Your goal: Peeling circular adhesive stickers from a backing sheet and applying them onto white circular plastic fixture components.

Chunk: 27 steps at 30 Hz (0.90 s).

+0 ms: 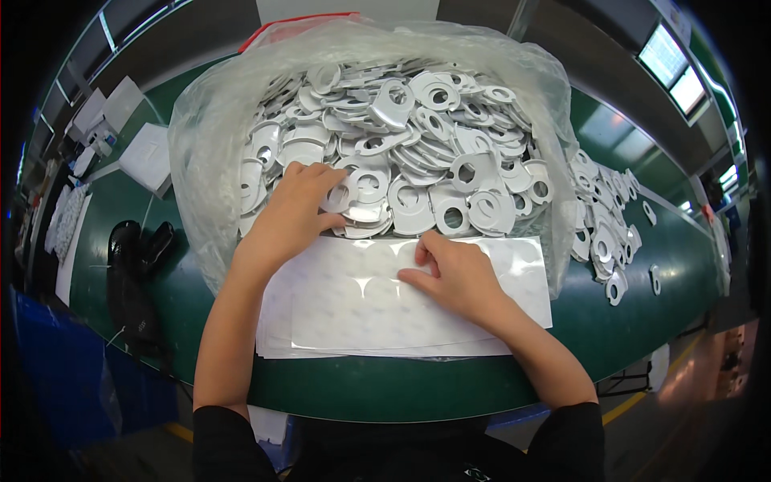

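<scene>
A large heap of flat silver-grey plates with round holes (409, 193) fills a translucent plastic bag (201, 145), its mouth spread wide. At the heap's near left edge my left hand (297, 205) has its fingers and thumb around one silver-grey ring-shaped plate (340, 195). Close in front of the heap lies a stack of glossy, whitish sheets (361, 313), the top one clear and shiny. Above the right half of these sheets is my right hand (454, 273), thumb and bent forefinger apart, with nothing visible between them.
More loose plates (602, 209) lie on the green table (361, 394) to the right of the bag. Toward the left are a black pouch-like object (132, 281) and a white box (148, 157). Blue bins (72, 377) stand beyond the table's left edge.
</scene>
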Tool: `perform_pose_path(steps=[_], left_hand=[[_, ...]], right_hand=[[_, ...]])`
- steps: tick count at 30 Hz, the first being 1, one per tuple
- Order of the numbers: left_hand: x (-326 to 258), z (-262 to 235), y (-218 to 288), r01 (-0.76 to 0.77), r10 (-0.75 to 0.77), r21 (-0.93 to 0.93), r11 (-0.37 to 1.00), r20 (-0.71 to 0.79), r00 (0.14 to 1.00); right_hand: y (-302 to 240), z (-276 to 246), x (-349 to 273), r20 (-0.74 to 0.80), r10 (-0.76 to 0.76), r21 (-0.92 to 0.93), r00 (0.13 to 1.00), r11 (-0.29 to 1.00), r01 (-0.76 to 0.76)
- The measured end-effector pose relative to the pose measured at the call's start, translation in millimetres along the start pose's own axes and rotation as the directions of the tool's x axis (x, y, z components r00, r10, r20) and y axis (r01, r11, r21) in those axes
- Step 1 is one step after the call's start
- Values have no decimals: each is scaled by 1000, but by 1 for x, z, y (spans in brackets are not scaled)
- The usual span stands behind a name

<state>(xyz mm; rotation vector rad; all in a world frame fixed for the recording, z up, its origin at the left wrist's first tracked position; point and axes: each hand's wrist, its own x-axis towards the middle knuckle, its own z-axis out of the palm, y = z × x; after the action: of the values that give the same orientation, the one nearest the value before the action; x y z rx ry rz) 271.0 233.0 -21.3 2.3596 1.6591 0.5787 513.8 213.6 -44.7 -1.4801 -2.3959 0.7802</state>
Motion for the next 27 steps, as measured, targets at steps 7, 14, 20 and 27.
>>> perform_pose_path(steps=[7, 14, 20, 27], left_hand=[[3, 9, 2, 29, -24, 52, 998, -100, 995], [8, 2, 12, 99, -30, 158, 982, -392, 920], [13, 0, 37, 23, -282, -715, 699, -245, 928], [1, 36, 70, 169, -132, -692, -702, 359, 924]], right_hand=[[15, 3, -2, -86, -160, 100, 983, 981, 169], [10, -6, -6, 13, -248, 172, 969, 955, 242], [12, -13, -9, 57, -267, 166, 962, 953, 254], [1, -12, -17, 82, -227, 116, 970, 969, 217]])
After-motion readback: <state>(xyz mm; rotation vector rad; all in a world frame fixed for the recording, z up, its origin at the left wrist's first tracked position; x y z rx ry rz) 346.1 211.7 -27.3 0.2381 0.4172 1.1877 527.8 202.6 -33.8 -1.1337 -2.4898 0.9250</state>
